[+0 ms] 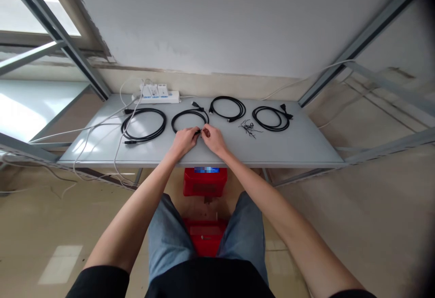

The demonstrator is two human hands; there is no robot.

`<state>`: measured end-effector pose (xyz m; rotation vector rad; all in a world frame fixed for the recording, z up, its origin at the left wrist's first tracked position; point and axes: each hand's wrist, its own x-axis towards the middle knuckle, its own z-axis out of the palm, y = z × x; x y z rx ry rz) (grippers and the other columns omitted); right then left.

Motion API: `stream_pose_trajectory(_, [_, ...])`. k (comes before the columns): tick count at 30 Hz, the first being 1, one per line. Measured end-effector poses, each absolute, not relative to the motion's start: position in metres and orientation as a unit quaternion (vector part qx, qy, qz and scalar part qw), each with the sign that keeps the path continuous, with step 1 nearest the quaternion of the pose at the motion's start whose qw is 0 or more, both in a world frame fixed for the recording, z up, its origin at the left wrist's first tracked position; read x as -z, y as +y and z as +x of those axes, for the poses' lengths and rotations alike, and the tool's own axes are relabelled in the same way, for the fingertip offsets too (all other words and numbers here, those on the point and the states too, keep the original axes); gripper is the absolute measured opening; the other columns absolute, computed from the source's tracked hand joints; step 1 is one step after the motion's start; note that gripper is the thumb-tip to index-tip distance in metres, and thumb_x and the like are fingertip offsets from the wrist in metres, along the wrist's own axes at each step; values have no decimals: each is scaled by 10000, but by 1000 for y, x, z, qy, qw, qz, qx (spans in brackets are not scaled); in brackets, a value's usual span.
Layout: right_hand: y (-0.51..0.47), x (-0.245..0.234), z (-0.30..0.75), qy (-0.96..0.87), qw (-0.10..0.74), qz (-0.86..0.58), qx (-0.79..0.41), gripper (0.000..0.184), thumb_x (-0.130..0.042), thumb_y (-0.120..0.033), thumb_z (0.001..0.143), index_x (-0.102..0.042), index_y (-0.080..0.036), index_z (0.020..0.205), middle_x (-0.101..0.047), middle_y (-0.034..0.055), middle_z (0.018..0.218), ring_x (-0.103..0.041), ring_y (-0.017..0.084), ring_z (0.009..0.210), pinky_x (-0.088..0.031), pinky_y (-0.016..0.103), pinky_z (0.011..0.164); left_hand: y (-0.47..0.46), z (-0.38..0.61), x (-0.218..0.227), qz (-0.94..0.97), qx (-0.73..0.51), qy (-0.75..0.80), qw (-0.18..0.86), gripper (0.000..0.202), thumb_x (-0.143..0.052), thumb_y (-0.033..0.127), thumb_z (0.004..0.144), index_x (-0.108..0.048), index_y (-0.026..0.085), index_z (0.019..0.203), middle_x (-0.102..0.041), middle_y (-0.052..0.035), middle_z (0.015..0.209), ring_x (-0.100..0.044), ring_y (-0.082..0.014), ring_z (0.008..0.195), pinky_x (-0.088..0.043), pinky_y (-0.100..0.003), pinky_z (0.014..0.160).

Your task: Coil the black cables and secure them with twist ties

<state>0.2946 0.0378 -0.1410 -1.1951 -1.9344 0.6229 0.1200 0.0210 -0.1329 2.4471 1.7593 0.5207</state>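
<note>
Several coiled black cables lie in a row on a grey shelf (306,150). My left hand (184,140) and my right hand (213,138) meet at the near edge of the second coil (189,117), both pinched on its cable where the fingertips touch. To the left lies a larger coil (143,125). Two more coils sit to the right, one at the back (227,107) and one further right (271,118). A small heap of black twist ties (249,128) lies just right of my right hand.
A white power strip (157,94) with white leads running off the left side stands at the shelf's back edge. Red plastic crates (205,182) sit on the floor under the shelf, between my knees. Metal frame struts rise at both sides.
</note>
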Motion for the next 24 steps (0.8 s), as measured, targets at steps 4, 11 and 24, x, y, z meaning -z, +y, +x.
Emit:
stream_pose_trajectory(4, [43, 145, 295, -778, 369, -466, -202, 151, -507, -204, 990, -621, -220, 893, -679, 66, 976, -626, 215, 896, -493, 305, 833, 22, 120, 134, 794, -172, 582, 37, 322, -482, 330, 1059, -720, 237, 1256, -805, -133, 1150, -752, -309, 1060, -504, -354, 827])
stream_pose_trajectory(11, [49, 146, 295, -784, 361, -468, -189, 181, -478, -165, 977, -627, -224, 892, -651, 75, 976, -618, 241, 983, -505, 334, 900, 23, 119, 133, 790, -178, 585, 47, 328, -499, 336, 1054, -718, 238, 1278, -806, -136, 1161, -751, -309, 1085, -516, -353, 858])
stream_pose_trajectory(24, [42, 142, 294, -748, 417, -463, -230, 123, -504, -168, 930, -613, -223, 916, -678, 74, 1017, -661, 199, 891, -547, 316, 864, 23, 119, 133, 788, -193, 582, 53, 329, -511, 315, 1036, -742, 252, 1262, -808, -127, 1172, -747, -303, 1108, -526, -350, 883])
